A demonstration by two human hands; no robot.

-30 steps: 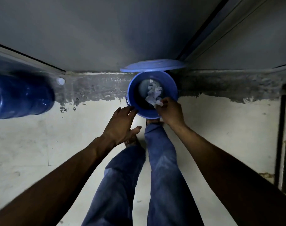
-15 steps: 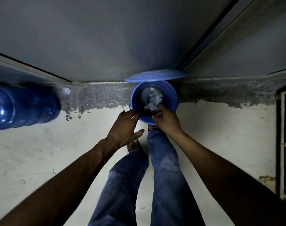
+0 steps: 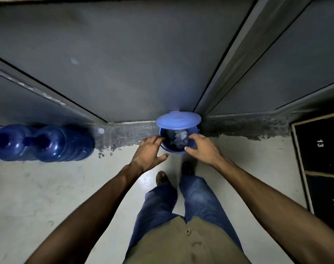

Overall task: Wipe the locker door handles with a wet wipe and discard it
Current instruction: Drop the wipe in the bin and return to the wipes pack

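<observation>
A small blue bin [image 3: 167, 147] stands on the floor against the grey locker base. Its blue lid [image 3: 178, 120] is tipped up at the back, over the bin's far rim. Crumpled white wipes [image 3: 179, 139] lie inside the bin. My left hand [image 3: 149, 151] hovers at the bin's left rim with fingers relaxed and holds nothing. My right hand [image 3: 202, 147] is above the bin's right rim, fingers spread and loosely bent, with nothing in it.
Two large blue water jugs [image 3: 42, 142] lie on the floor at the left against the lockers. Grey locker doors [image 3: 124, 63] fill the top. Black numbered lockers [image 3: 322, 149], 13 and 14, are at the right edge. My legs and shoes [image 3: 162, 178] stand on pale floor.
My right hand let go of the wipe into the bin and pulled back, now open. The view has risen, so both hands are farther from the bin.
</observation>
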